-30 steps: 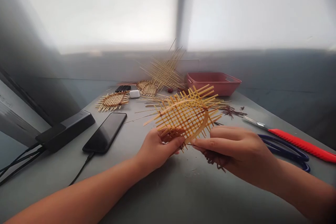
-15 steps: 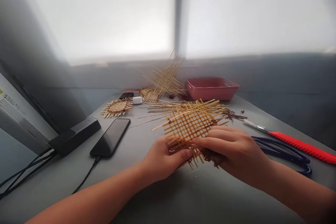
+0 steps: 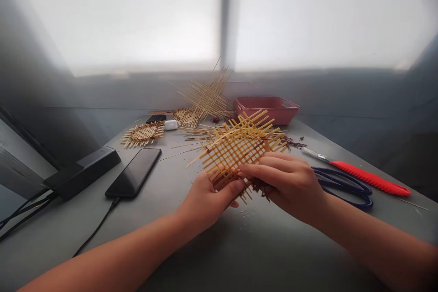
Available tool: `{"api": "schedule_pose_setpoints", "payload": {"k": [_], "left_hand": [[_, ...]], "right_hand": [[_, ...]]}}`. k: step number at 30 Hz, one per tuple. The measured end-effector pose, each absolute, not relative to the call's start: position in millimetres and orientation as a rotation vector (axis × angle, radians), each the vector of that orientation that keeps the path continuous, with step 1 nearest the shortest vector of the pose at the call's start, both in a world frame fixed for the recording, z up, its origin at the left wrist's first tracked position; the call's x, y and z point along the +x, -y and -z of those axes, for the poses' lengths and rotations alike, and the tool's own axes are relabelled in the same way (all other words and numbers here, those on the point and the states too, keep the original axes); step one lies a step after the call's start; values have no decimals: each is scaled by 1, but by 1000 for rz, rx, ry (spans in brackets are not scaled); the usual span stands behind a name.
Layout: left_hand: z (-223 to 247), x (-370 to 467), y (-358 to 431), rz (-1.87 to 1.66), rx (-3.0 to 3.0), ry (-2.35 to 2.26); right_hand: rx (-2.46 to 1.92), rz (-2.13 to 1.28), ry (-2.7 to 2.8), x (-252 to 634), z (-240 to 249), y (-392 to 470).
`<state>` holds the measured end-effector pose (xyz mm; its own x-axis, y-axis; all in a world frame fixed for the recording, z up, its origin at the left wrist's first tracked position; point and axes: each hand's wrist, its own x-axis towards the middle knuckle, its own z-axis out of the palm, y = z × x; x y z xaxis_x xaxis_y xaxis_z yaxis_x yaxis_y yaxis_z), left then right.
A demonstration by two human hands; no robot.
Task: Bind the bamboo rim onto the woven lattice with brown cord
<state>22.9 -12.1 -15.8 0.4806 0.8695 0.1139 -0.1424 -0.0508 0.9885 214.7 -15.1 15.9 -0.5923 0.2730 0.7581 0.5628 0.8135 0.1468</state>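
A woven bamboo-strip piece (image 3: 236,148), yellowish with loose strip ends all round, is held tilted above the table between both hands. My left hand (image 3: 212,198) grips its lower left edge, thumb on top and fingers underneath. At the lower right edge, my right hand (image 3: 287,185) is closed on the weave, its index finger and thumb near the left thumb. Dark brown cord (image 3: 263,189) hangs below the right fingers; how it runs under them is hidden.
Behind lie loose strips (image 3: 191,136), two woven pieces (image 3: 145,133), a crossed strip lattice (image 3: 208,96) and a pink basket (image 3: 270,116). On the right are a red-handled knife (image 3: 369,177) and blue-handled scissors (image 3: 345,187). A phone (image 3: 135,173) and black power strip (image 3: 84,171) stand left.
The view has shifted slightly, so everything appears further left. The woven piece is raised a little and tilted more toward me; both hands keep their hold on it.
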Motion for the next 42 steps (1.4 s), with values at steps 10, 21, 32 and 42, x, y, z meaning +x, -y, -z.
{"api": "schedule_pose_setpoints", "payload": {"k": [10,21,32,42], "left_hand": [[7,21,11,-916,1439,-831],[-1,23,12,-866,1303,-901],[3,27,11,-940,1276,-943],[5,6,-14,-1179,1151,-1079]], "right_hand": [[-603,442,2228,214,-14,17],[-627,424,2217,212,-9,13],[-675,431,2193,211,-8,14],[-629,-1,2150,215,-19,11]]}}
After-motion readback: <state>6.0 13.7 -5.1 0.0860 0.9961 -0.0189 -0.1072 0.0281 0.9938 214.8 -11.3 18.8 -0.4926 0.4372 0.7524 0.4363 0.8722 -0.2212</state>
